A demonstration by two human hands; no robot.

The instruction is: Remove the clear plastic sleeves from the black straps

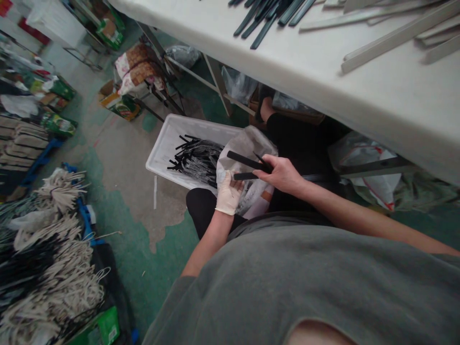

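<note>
My right hand (282,175), bare, is closed around several flat black strips (244,160) that point left over my lap. My left hand (229,195) wears a pale glove. Its fingers are curled at the edge of a whitish plastic bag (251,140), close to the tip of the lower strip; they seem to grip the bag. The bag lies on my lap with its mouth toward the strips. Just beyond it is a white plastic bin (158,148) holding a heap of black strips (197,160), partly hidden by the bag.
A white-covered table (323,81) bears dark strips (269,17) and beige strips (395,36). Left on the floor lie bundles of beige cords (61,278). A cushioned stool (140,69) and an open carton (120,103) stand beyond the bin. Plastic bags (373,167) lie under the table.
</note>
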